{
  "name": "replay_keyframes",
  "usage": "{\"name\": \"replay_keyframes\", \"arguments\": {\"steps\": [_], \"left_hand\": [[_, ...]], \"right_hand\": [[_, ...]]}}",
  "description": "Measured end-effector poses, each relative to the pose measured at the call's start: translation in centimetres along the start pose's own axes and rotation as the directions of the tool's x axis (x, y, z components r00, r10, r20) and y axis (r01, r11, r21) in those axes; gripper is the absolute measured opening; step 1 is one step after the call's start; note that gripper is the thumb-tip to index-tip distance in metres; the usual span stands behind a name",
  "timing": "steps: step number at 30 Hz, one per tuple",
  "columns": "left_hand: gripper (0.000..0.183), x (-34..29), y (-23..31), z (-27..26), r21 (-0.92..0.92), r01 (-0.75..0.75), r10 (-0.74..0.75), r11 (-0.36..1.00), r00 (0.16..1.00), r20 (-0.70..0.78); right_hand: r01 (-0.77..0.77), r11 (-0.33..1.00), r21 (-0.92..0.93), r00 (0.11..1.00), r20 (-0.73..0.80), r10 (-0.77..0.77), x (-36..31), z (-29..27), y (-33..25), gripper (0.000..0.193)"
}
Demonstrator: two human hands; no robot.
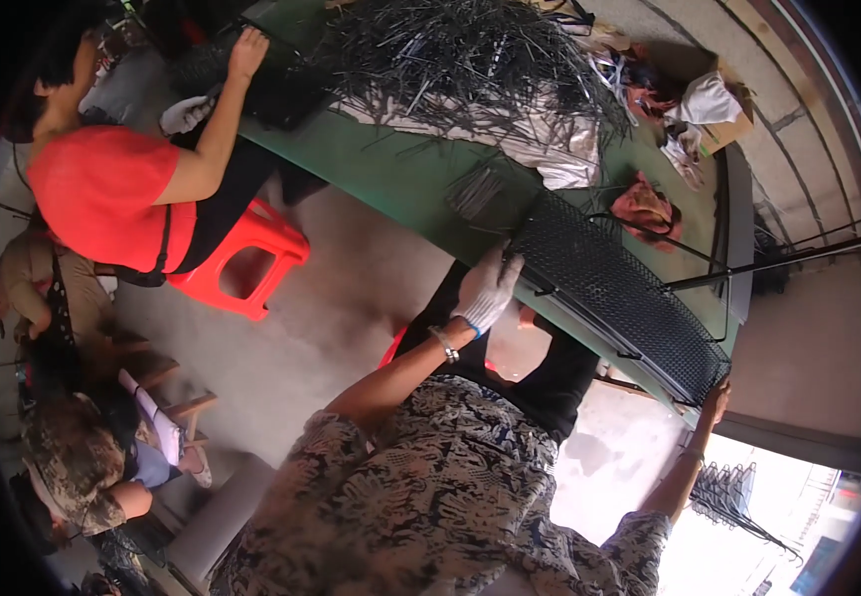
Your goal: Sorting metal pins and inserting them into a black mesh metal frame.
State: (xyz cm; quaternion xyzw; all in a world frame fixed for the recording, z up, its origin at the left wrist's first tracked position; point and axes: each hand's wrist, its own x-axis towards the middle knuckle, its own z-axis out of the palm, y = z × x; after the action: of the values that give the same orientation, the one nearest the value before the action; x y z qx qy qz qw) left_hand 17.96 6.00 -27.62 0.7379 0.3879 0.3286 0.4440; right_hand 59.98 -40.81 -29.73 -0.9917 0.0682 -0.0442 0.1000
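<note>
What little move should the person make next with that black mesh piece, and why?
I'd probably ease the black mesh panel slightly farther onto the green table: its right end seems to lie close to the table's corner, and the bare right hand is at that end, with the gloved left hand at the other.

The gloved left hand [490,288] reached forward, its forearm [391,385] slanting up; the bare right hand [716,400] stretched out far right.
</note>
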Motion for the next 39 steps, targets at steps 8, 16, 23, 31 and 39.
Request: {"name": "replay_keyframes", "arguments": {"steps": [8,16,23,31,39], "left_hand": [[0.042,0.0,-0.1,0.5,-0.094,0.006,0.000,0.996,0.998,0.063],[0.028,0.4,-0.7,-1.9,-0.109,0.094,-0.068,0.990,0.971,0.227],[0.036,-1.7,-3.9,-0.4,0.028,-0.008,0.003,1.000,0.984,0.176],[0.054,-1.0,-2.7,-2.2,-0.006,0.062,-0.056,0.998,0.930,0.363],[0.057,-0.9,-4.0,-1.4,-0.036,-0.004,0.017,0.999,0.933,0.360]], "right_hand": [[0.646,0.761,-0.061,0.761,0.125,-0.636,3.4,-5.9,3.1,0.030],[0.602,0.128,0.788,0.663,-0.404,-0.630,-22.8,-24.4,-30.2,0.028],[0.924,0.173,-0.341,0.183,-0.002,-0.983,-11.4,-4.0,-46.6,0.056],[0.921,0.376,-0.100,0.364,0.567,-0.739,2.1,5.5,-44.2,0.097],[0.893,0.437,-0.111,0.389,0.680,-0.622,-0.5,7.0,-45.0,0.039]]}}
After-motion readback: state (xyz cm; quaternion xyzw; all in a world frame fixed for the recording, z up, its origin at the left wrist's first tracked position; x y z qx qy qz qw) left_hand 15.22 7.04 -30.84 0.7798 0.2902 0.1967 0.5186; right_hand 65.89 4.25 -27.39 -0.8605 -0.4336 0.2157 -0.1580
